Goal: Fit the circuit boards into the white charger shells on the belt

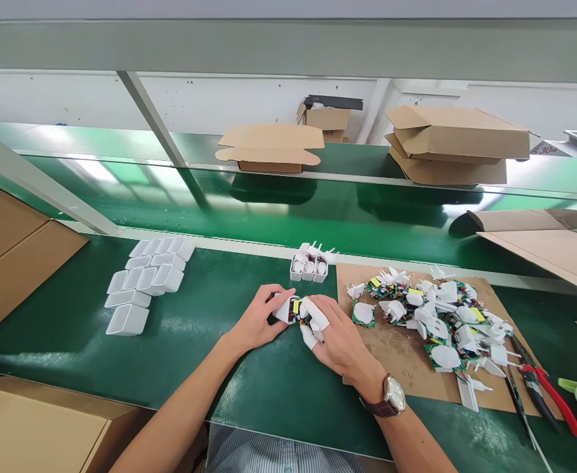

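Note:
My left hand (pixel 260 320) and my right hand (pixel 335 336) meet over the green bench top (pixel 209 341). Together they grip a white charger shell (pixel 284 307) with a small circuit board (pixel 298 309) showing a yellow part pushed partly into it. White finger cots cover some fingertips of my right hand, and a wristwatch (pixel 390 397) sits on that wrist. Just beyond my hands stands a short row of assembled white shells (pixel 308 266) with prongs up.
Several empty white shells (pixel 145 279) lie in rows at left. A cardboard sheet (pixel 406 368) at right carries a heap of circuit boards and plug caps (pixel 436 315). Red-handled pliers (pixel 547 387) lie at far right. Cardboard boxes (pixel 12 256) flank the bench; more boxes (pixel 458 141) on the conveyor.

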Available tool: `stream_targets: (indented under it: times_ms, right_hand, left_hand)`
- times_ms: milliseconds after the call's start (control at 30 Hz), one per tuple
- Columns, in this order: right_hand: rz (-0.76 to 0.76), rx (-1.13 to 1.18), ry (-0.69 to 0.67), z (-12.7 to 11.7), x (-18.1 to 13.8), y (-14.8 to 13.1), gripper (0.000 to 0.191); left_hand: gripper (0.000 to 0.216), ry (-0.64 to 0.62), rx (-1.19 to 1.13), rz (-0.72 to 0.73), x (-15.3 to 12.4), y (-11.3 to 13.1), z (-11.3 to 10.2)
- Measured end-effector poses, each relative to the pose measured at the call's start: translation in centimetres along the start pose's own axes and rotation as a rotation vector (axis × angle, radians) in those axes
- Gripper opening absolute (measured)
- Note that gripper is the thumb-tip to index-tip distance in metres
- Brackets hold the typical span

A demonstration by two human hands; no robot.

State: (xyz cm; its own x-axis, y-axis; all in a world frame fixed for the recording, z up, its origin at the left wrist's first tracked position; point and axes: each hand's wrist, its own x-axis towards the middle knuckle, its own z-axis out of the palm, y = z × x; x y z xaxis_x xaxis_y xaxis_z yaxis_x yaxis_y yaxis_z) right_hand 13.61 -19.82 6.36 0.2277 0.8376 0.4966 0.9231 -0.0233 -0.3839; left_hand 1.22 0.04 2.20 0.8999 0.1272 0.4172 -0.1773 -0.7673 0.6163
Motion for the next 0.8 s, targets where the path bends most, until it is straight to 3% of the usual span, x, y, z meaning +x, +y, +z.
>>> stream_targets:
  times_ms: [467, 633, 800]
  right_hand:
    - [0.062, 0.113, -0.006, 1.1, -0.8, 0.5, 0.072]
    - [0.142, 0.248, 0.111, 1.3, -0.7, 1.1, 0.047]
    - [0.066, 0.146, -0.066, 2.4, 0.0, 2.2, 0.040]
  left_hand:
    - [0.069, -0.066, 0.007, 0.002, 0.1, 0.4, 0.1]
    - [0.069, -0.073, -0.241, -0.085, -0.3, 0.5, 0.0]
    - [0.067, 0.013, -0.460, -0.178, -0.3, 0.3, 0.1]
